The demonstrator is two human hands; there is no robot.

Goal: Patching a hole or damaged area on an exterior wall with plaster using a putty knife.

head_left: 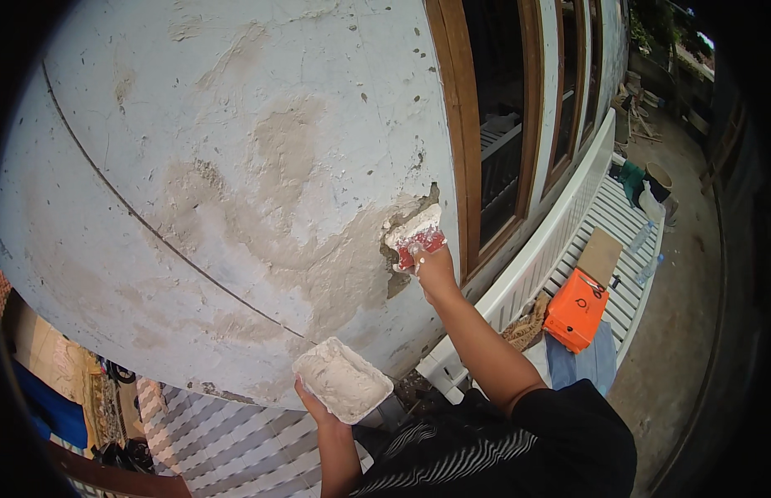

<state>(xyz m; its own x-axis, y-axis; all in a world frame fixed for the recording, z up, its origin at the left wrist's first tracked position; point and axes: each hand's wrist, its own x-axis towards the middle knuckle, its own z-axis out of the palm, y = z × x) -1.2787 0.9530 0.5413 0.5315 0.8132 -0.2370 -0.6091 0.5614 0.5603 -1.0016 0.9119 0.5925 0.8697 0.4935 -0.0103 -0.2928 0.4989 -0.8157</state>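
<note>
My right hand [435,272] grips a red putty knife [427,241], its blade smeared with white filler. The tool is against a broken patch [394,278] in the pale blue wall [352,100], just left of the wooden window frame. Below and to the left, my left hand [315,406] holds a white rectangular tub [371,409] filled with pale filler paste [340,380]. The tub is tilted so its contents face up toward me, close to the wall. Part of the left hand is hidden behind it.
On the right a white slatted bench [597,241] runs along the wall, carrying an orange box [577,310], a brown board [600,256] and plastic bottles [649,270]. A thin dark cable [165,243] crosses the wall. Patterned floor tiles [228,440] lie at lower left.
</note>
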